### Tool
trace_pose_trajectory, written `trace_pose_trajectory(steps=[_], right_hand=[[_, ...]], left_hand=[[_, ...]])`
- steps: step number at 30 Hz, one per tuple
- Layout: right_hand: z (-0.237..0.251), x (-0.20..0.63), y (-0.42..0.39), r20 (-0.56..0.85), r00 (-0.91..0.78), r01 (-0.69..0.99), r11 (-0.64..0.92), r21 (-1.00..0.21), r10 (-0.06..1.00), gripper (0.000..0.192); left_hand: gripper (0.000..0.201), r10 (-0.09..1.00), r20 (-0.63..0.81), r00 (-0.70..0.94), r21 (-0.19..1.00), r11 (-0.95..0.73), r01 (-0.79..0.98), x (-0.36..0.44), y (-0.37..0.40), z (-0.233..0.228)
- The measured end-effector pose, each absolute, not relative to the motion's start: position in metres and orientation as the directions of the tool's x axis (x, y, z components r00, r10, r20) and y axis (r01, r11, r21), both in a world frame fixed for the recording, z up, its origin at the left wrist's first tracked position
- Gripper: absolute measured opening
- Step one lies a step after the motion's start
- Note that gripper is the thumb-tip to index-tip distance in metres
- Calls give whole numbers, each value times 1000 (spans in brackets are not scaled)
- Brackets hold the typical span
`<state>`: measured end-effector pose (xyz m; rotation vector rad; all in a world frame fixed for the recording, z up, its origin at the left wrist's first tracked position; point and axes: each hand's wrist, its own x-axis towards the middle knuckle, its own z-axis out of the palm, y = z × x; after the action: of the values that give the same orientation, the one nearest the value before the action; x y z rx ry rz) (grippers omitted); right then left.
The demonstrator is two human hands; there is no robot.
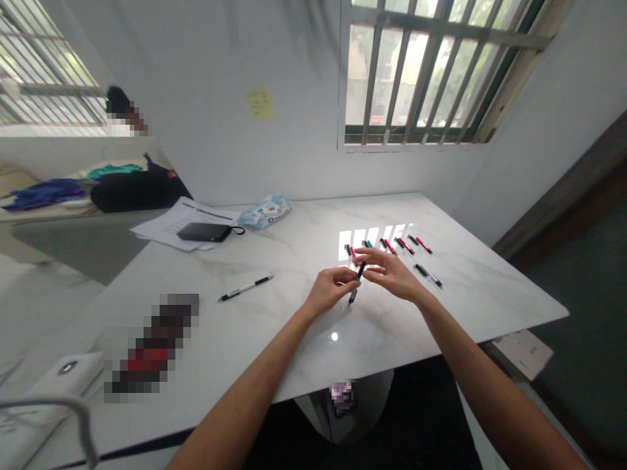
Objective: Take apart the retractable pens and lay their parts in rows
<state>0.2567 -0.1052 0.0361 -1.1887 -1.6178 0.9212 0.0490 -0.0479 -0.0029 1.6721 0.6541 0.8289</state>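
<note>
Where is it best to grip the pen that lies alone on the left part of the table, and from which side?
Grip the lone pen at mid-barrel, from above, fingers across its width. It lies flat on the table, with bare space around it.

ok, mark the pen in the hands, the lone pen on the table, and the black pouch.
pen in the hands (356,282), head view, mid-barrel
lone pen (245,287), head view, white barrel
black pouch (203,232), head view, top face
</note>
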Motion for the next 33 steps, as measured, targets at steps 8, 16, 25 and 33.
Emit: trace_pose_trajectory(steps=[8,16,25,33], right_hand=[[37,255,-105,219,-80,293,233,-927,972,59],[48,257,-98,305,62,172,291,-941,950,53],[69,292,-94,412,311,420,265,-868,856,28],[12,293,-97,129,281,862,-191,-469,951,35]], left_hand=[[30,767,198,611,968,-250,0,49,-47,-4],[31,780,189,597,970,-243,10,50,-44,-9],[33,796,160,583,974,-223,38,49,-41,-9],[32,795,164,584,973,-227,37,50,-43,-4]])
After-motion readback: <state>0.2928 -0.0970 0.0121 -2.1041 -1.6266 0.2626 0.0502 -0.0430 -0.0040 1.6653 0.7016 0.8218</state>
